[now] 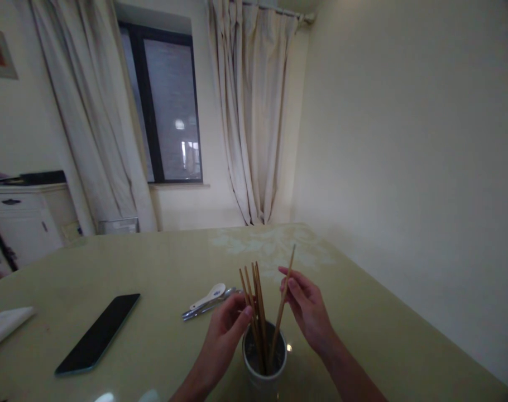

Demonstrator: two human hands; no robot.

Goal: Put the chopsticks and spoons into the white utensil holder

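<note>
A round holder stands near the front of the table with several wooden chopsticks leaning up out of it. My left hand is closed at the left side of this bunch, thumb and fingers around chopsticks. To the right, my right hand pinches a single chopstick partway up its length; its lower end is inside the holder and its tip leans to the right. Behind my left hand lie a white spoon with a blue mark and some metal cutlery, partly hidden by my fingers.
A dark tablet or large phone lies flat on the greenish table, left of my hands. Farther left is a white folded item. A wall runs along the table's right edge; curtains and a window hang beyond the far edge.
</note>
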